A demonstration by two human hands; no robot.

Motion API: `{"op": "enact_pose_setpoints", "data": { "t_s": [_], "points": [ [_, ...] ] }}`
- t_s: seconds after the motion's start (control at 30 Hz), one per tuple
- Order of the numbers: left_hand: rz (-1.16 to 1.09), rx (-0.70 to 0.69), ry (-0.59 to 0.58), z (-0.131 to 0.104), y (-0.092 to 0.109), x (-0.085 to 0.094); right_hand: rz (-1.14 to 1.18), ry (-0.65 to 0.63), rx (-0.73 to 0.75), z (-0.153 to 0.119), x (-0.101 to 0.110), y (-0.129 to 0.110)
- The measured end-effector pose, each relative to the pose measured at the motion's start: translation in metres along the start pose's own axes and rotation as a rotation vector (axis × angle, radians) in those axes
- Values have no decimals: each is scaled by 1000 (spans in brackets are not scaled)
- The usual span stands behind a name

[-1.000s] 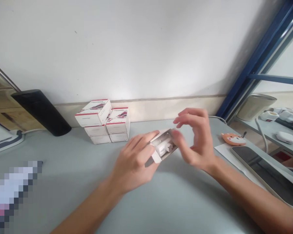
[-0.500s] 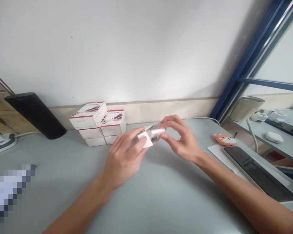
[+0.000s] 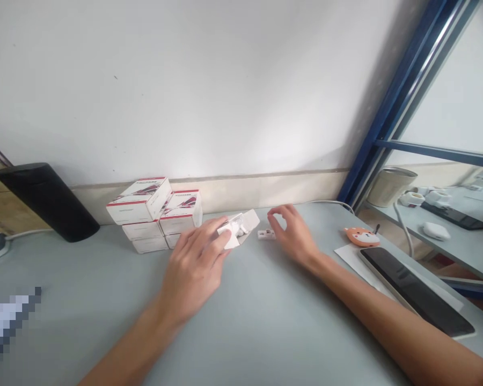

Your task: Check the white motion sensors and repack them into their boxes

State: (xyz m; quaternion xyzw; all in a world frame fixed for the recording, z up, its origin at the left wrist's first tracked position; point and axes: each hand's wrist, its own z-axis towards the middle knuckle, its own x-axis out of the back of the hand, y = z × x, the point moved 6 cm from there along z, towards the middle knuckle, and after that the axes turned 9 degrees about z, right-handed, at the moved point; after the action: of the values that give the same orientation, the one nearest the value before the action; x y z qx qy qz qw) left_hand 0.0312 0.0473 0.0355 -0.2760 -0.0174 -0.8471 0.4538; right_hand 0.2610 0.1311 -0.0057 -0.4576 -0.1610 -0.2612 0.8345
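My left hand is wrapped round a small white carton, its thumb on the near face. The carton is tilted with its open end and raised flap toward the right, and white pieces show inside. My right hand hovers just above the desk with curled fingers, a gap showing between thumb and forefinger, and nothing visible in them. A small white part lies on the desk beside the right thumb, partly hidden by that hand.
Several white boxes with red edges are stacked by the wall. A black cylinder leans at the left. At the right lie an orange animal-face case and a phone on white paper. A blue frame borders the desk.
The right hand has moved away from the carton, and the white part now lies on the desk beside it. The left hand still holds the carton, whose flap stands open. The view has shifted slightly.
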Motion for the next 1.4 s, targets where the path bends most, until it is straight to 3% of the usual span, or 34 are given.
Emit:
{"op": "enact_pose_setpoints", "data": {
  "t_s": [0.1,0.2,0.3,0.4,0.53,0.6,0.7,0.8,0.9,0.97,1.07,1.2,1.27,1.4],
  "points": [
    [23,-2,-22,2,0,1,28,47,333,-9,10,-43],
    [48,-18,-50,4,2,2,-89,-119,583,-23,0,-70],
    [49,-40,-56,5,3,2,-235,-205,658,-28,-13,-69],
    [26,-39,-59,5,3,2,-300,-167,688,-24,-15,-58],
    [1,-42,-87,4,1,1,-173,-80,749,-18,-4,-55],
    [0,-47,-97,5,1,1,-107,4,701,-11,6,-52],
    [9,-57,-93,6,2,1,-167,68,451,3,18,-33],
    [10,-66,-97,6,3,1,-370,-109,121,13,15,2],
    [10,-72,-105,6,4,0,-460,-256,-17,13,10,22],
    [5,-71,-102,6,5,0,-454,-238,-8,13,12,17],
    [-2,-72,-95,5,5,1,-287,-127,93,10,18,-9],
    [16,-118,-114,2,10,-2,-1,-262,292,-5,2,-49],
    [33,-136,-120,0,14,-3,55,-296,217,-12,-10,-54],
    [64,-178,-52,-5,26,2,445,-282,-166,-23,-29,-48]
  ]
}}
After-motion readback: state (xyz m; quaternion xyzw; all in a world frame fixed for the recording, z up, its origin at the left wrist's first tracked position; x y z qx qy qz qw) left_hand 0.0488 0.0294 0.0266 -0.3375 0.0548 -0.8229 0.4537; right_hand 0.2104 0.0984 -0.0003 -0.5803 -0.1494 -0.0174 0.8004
